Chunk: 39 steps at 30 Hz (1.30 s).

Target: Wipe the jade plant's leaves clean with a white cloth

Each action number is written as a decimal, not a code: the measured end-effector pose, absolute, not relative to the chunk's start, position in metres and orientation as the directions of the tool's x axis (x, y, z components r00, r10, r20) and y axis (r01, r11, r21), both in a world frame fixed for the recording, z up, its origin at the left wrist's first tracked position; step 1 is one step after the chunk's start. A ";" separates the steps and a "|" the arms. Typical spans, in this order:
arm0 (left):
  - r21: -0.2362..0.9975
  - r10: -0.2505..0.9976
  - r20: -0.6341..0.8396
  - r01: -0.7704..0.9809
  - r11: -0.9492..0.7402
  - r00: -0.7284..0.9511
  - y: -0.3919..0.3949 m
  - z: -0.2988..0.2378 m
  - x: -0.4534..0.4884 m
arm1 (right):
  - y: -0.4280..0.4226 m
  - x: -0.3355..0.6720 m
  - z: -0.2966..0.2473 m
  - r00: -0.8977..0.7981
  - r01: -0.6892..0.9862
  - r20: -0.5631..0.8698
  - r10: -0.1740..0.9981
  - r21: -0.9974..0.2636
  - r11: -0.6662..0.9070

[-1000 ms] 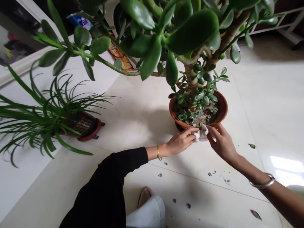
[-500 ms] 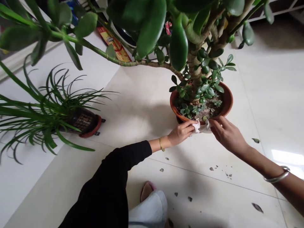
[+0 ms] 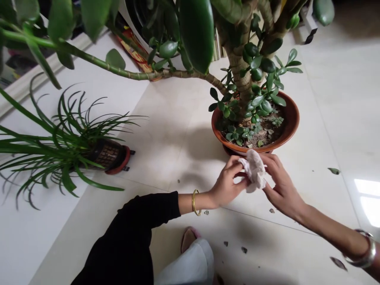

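Between my two hands is a crumpled white tissue [image 3: 255, 171], in front of the near rim of a brown plant pot [image 3: 286, 140]. My left hand [image 3: 228, 183] pinches the tissue's left side, and a gold bangle circles that wrist. From the right, my right hand [image 3: 283, 186] grips the other side with thumb and fingers. A jade plant [image 3: 242, 75] with a thick trunk and glossy leaves grows from the pot. Bare soil and small succulents [image 3: 236, 134] show inside the rim.
On the left stands a spiky-leaved plant [image 3: 68, 146] in a dark pot [image 3: 105, 154] on a reddish saucer. Dry leaves [image 3: 338, 263] are scattered over the pale tiled floor. A long jade branch [image 3: 118, 71] reaches across the upper left. A slippered foot [image 3: 188, 239] is below.
Both hands have drawn back from the pot's rim toward me. The tissue, earlier stretched low along the rim, is now bunched up between them. The view has shifted slightly.
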<state>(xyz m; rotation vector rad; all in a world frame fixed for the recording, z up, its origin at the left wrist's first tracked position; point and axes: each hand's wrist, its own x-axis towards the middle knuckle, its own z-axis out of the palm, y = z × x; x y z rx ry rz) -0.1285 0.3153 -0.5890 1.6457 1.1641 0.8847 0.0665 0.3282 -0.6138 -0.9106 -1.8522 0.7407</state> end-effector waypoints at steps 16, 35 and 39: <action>0.655 0.871 0.381 0.575 -0.491 0.309 0.403 -0.520 -0.162 | 0.369 0.088 -0.579 -0.156 0.493 0.519 0.841 -0.697 0.521; 0.524 0.867 0.006 0.737 -0.427 0.499 0.463 -0.554 -0.147 | 0.415 0.062 -0.578 -0.319 0.576 0.479 0.818 -0.587 0.569; 0.460 0.877 0.047 0.769 -0.443 0.477 0.462 -0.563 -0.140 | 0.416 0.068 -0.578 -0.231 0.586 0.499 0.835 -0.613 0.529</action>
